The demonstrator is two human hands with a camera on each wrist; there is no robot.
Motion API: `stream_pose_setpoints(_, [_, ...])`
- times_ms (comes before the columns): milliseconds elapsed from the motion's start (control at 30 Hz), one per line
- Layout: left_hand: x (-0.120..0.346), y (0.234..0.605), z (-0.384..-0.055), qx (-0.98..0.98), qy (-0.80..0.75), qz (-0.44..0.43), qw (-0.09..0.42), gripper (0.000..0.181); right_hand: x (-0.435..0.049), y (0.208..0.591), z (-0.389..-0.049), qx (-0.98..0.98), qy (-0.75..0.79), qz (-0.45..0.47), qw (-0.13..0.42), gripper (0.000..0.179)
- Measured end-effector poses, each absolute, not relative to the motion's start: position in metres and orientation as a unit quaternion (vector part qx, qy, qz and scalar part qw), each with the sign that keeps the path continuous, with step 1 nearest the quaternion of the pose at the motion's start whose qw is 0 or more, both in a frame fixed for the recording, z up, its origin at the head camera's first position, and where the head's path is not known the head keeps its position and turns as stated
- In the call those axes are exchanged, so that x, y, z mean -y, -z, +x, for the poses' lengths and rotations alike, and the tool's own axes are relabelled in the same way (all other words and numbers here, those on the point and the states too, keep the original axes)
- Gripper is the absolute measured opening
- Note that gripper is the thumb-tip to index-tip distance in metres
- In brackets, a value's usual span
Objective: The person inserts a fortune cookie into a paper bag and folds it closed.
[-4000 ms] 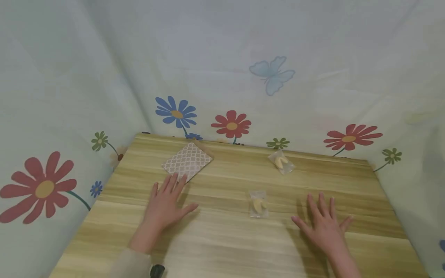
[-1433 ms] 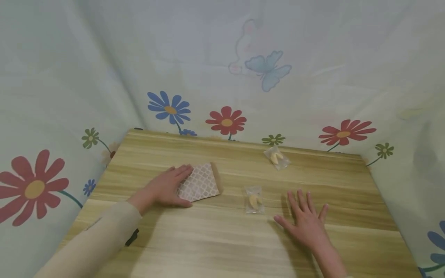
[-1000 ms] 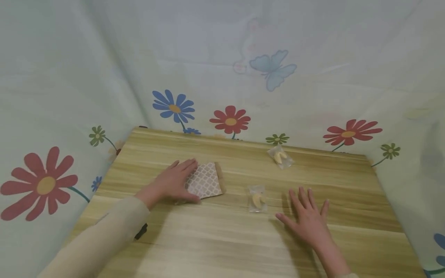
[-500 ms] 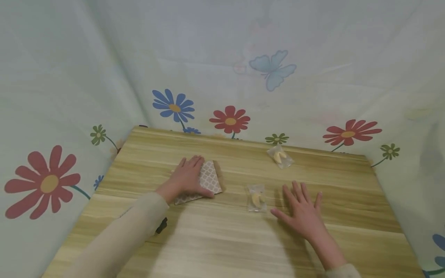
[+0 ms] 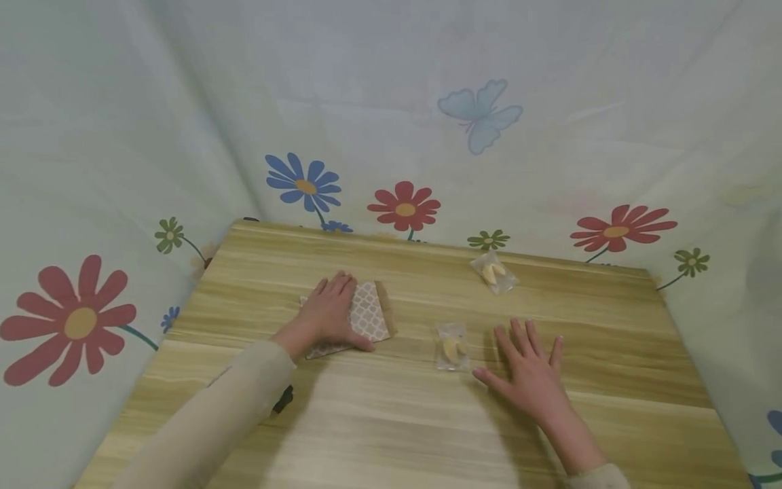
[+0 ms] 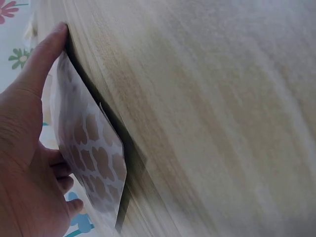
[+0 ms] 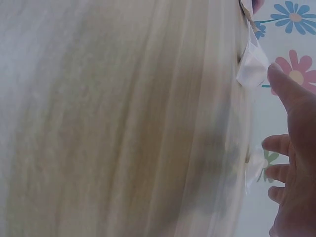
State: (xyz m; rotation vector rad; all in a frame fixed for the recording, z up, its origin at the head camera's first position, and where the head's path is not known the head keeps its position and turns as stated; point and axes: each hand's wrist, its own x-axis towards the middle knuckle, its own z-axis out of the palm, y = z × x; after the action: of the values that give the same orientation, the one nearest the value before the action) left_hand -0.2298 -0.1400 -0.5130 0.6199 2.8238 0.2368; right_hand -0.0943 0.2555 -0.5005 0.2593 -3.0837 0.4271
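Note:
A flat paper bag (image 5: 370, 314) with a light lattice pattern and a plain brown edge lies on the table, left of the middle. My left hand (image 5: 326, 314) rests across it, covering its left part. In the left wrist view, the thumb runs along one edge of the bag (image 6: 94, 148) and the other fingers lie past its far side. Right of the bag, a fortune cookie (image 5: 453, 350) sits in a clear wrapper. My right hand (image 5: 530, 377) is spread just beside that wrapper, holding nothing. Another wrapped fortune cookie (image 5: 495, 273) lies near the back edge.
The wood-grain table (image 5: 391, 421) meets a pale cloth backdrop (image 5: 379, 109) printed with flowers and a butterfly along its back and sides. A small black object (image 5: 282, 401) shows beneath the left wrist.
Over the last seconds my left hand came onto the bag, which has turned and shifted nearer and to the right. My right hand moved left, towards the nearer cookie. The last half second shows little motion.

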Motion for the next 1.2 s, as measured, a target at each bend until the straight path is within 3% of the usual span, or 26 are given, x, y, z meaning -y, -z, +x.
stream_pose_setpoints(533, [0.139,0.505,-0.227,-0.959,-0.106,0.245,0.096,0.132,-0.256,0.500,-0.095,0.986,-0.145,0.086,0.006,0.091])
stream_pose_setpoints(900, [0.140,0.493,-0.223,-0.944,-0.110,0.270,0.157,0.126,-0.258,0.499,-0.096,0.983,-0.163,0.089,-0.001,0.088])
stream_pose_setpoints(1200, [0.144,0.503,-0.225,-0.947,-0.132,0.277,0.097,0.118,-0.256,0.497,-0.096,0.981,-0.169,0.094,0.003,0.085])
